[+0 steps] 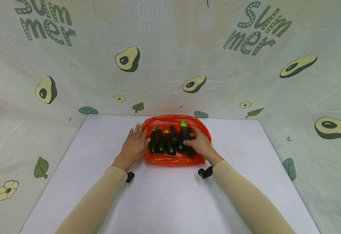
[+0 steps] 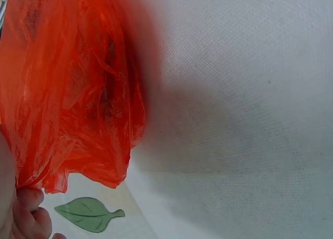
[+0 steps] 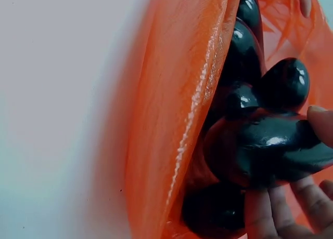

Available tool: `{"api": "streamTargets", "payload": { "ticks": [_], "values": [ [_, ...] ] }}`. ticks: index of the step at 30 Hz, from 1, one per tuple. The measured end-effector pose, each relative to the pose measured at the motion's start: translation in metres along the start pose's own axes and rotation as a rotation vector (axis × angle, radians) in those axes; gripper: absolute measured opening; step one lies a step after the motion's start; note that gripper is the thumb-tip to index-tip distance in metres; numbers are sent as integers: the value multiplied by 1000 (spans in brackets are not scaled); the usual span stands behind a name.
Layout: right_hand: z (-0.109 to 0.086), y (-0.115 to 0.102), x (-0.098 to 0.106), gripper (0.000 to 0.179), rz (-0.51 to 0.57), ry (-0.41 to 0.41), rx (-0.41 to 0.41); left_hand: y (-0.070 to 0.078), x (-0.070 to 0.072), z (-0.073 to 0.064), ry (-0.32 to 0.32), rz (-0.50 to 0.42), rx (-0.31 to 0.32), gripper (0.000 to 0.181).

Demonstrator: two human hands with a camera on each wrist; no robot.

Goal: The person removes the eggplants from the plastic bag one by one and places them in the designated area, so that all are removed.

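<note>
Several dark, glossy eggplants (image 1: pixel 160 140) lie side by side in an open red plastic bag (image 1: pixel 170 160). My right hand (image 1: pixel 200 142) grips one eggplant (image 1: pixel 184 132) with a bright green stem at the right end of the row. In the right wrist view, the thumb is on one side of this eggplant (image 3: pixel 270 145) and the fingers are on the other. My left hand (image 1: pixel 134 145) rests at the bag's left edge, its fingers extended and its thumb by the leftmost eggplant. The left wrist view shows the bag's crumpled side (image 2: pixel 88 93) close to the fingers (image 2: pixel 32 218).
The bag sits toward the back of a white table (image 1: pixel 170 198). A pale cloth (image 1: pixel 161 97) printed with avocados and leaves hangs behind and at both sides. Small black devices (image 1: pixel 205 172) are by both wrists.
</note>
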State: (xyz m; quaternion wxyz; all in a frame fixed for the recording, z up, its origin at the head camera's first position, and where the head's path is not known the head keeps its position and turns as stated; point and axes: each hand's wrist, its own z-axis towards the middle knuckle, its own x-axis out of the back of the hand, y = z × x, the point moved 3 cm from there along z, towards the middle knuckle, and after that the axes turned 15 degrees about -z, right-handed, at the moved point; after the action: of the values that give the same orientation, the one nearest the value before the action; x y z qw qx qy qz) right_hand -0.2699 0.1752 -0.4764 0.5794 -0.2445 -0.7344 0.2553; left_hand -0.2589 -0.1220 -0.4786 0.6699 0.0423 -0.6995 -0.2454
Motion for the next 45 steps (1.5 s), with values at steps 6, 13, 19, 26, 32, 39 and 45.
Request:
{"api": "streamTargets", "payload": {
  "ticks": [6, 13, 19, 26, 32, 39, 45],
  "values": [
    [-1, 2, 3, 83, 58, 9, 49, -2, -1, 0, 3, -5, -2, 72],
    [-4, 8, 5, 89, 132, 15, 74, -3, -1, 0, 2, -17, -6, 71],
    [-5, 12, 7, 90, 164, -4, 86, -3, 2, -2, 11, -21, -11, 70],
    [-8, 18, 18, 90, 147, 32, 117, -4, 3, -1, 16, -19, -19, 69],
    [-13, 25, 35, 88, 84, 68, 96, -4, 1, 0, 9, -27, -22, 69],
    [-15, 39, 58, 89, 49, 99, 76, -3, 2, 0, 9, -25, -12, 69],
    [-17, 47, 77, 90, 46, 126, 62, -4, 2, 0, 6, -23, -7, 70]
  ]
}}
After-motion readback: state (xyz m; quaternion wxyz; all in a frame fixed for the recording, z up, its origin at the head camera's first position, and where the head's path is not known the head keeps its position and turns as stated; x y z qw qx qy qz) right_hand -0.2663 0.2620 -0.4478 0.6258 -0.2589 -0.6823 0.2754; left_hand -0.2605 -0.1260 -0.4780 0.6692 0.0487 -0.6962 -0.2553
